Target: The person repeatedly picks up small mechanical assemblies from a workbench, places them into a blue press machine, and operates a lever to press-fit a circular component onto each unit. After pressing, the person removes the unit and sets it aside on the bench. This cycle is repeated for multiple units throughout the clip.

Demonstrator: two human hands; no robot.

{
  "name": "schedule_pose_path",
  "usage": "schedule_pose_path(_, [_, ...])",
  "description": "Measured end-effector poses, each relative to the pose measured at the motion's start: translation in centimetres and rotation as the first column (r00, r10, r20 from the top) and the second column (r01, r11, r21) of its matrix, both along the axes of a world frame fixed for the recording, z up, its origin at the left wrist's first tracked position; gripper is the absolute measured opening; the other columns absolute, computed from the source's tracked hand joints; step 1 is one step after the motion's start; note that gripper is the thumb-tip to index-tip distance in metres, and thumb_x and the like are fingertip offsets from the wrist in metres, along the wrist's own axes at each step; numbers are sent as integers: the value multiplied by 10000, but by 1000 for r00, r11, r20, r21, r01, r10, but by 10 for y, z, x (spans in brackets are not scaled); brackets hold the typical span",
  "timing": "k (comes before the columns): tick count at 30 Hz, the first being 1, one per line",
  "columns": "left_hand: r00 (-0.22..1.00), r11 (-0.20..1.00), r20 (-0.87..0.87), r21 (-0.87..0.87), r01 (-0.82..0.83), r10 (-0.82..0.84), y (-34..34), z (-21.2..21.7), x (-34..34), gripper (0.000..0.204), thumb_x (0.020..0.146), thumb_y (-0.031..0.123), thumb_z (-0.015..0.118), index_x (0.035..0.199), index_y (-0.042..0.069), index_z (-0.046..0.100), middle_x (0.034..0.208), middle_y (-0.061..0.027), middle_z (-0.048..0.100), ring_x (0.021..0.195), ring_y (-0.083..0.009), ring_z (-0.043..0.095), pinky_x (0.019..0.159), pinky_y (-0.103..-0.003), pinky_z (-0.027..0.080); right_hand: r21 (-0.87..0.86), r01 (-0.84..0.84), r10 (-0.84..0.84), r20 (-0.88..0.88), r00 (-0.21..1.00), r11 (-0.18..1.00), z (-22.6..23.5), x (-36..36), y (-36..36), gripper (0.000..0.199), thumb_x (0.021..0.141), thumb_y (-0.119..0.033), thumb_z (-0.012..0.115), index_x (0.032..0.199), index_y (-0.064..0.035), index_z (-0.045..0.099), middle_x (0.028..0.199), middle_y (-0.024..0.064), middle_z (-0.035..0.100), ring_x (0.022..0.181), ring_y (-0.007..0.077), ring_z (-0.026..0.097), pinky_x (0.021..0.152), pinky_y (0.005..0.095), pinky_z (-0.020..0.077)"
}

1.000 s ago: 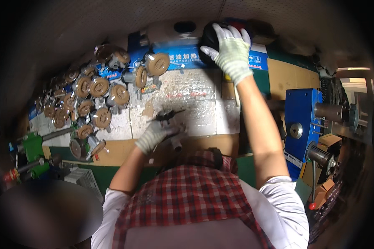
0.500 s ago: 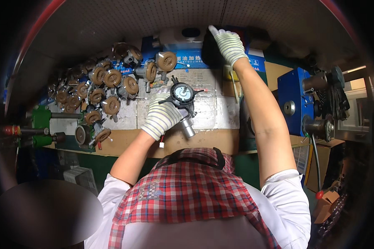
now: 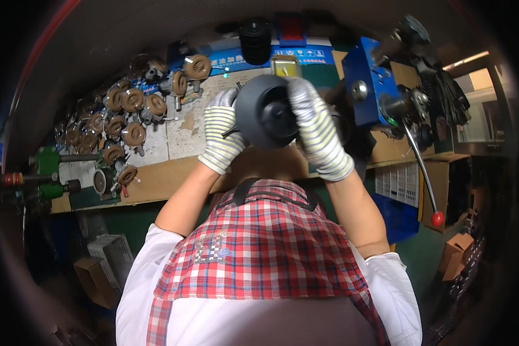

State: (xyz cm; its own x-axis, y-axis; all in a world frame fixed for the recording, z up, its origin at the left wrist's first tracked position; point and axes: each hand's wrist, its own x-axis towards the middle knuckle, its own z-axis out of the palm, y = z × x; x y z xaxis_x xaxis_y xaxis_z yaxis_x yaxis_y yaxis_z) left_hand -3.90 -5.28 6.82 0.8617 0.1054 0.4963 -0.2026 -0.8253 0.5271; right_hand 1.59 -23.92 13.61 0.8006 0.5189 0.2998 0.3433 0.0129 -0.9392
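In front of my chest, my right hand [image 3: 320, 132] grips the rim of a round black plastic cover [image 3: 249, 118] with a recessed hub. The striped glove's fingers lie on the cover's right side. On the other side, my left hand [image 3: 219, 135] is closed around the motor unit, now mostly hidden behind the cover. Only dark prongs [image 3: 230, 131] of that unit stick out between the glove and the cover. The two parts overlap; whether they touch cannot be seen.
Several motor units with brown fan wheels [image 3: 134, 99] crowd the bench's left. A green clamp [image 3: 47, 172] sits at the left edge. Behind the cover stand stacked black covers [image 3: 255, 43] and a square tin [image 3: 285, 66]. At right is a blue press [image 3: 370, 86] with a red-knobbed lever [image 3: 424, 173].
My right hand has come back from the far side of the bench with the black cover, bringing it over the motor unit in my left hand. The view has shifted right.
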Motion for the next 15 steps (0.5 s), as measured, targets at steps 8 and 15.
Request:
schedule_pose_path(8, [993, 989, 8, -82, 120, -119, -66, -22, 2, 409, 711, 331, 680, 990, 35, 635, 939, -158, 626, 896, -346, 591, 775, -425, 477, -142, 225, -231, -30, 972, 964, -7, -16, -45, 496, 957, -468, 481, 1124, -6, 549, 990, 224, 620, 954, 384, 609, 844, 418, 473])
schedule_pose_path(15, [853, 502, -185, -859, 100, -488, -144, -109, 9, 384, 723, 244, 730, 1038, 41, 646, 994, -114, 686, 900, -237, 647, 786, -322, 514, -473, 185, -323, -228, 919, 861, -82, 16, -103, 450, 1006, -374, 413, 1099, 32, 583, 973, 156, 647, 930, 247, 623, 846, 311, 459])
